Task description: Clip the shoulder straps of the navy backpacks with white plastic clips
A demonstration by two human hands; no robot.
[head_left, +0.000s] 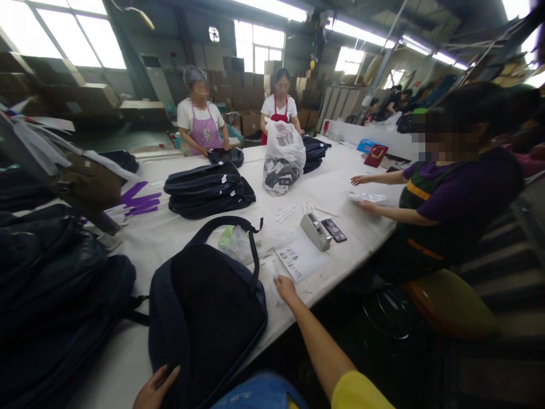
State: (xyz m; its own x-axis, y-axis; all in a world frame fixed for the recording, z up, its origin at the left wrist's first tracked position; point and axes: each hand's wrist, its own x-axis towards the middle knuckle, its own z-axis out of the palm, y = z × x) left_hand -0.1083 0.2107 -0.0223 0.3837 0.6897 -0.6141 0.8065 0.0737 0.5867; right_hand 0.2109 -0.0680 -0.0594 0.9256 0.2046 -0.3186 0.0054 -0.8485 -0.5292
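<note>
A dark navy backpack (pixel 208 307) lies in front of me on the white table, its padded black back facing up and its strap (pixel 223 221) looped at the top. My left hand (pixel 157 389) rests against the lower left edge of this backpack, thumb and finger apart. Reaching past its right side, my right hand (pixel 286 288) has its fingers closed at a thin whitish strip (pixel 272 271) on the table; the fingertips are small here. Beside that hand lies a white sheet with handwriting (pixel 298 262). A crumpled clear plastic bag (pixel 236 243) sits behind the backpack.
More dark backpacks (pixel 42 295) crowd the left, near purple strips (pixel 140 201). A tape dispenser (pixel 315 232) and phone (pixel 334 230) lie right of centre. Stacked bags (pixel 208 190) and a filled plastic bag (pixel 283 165) stand farther back. Three co-workers are around the table.
</note>
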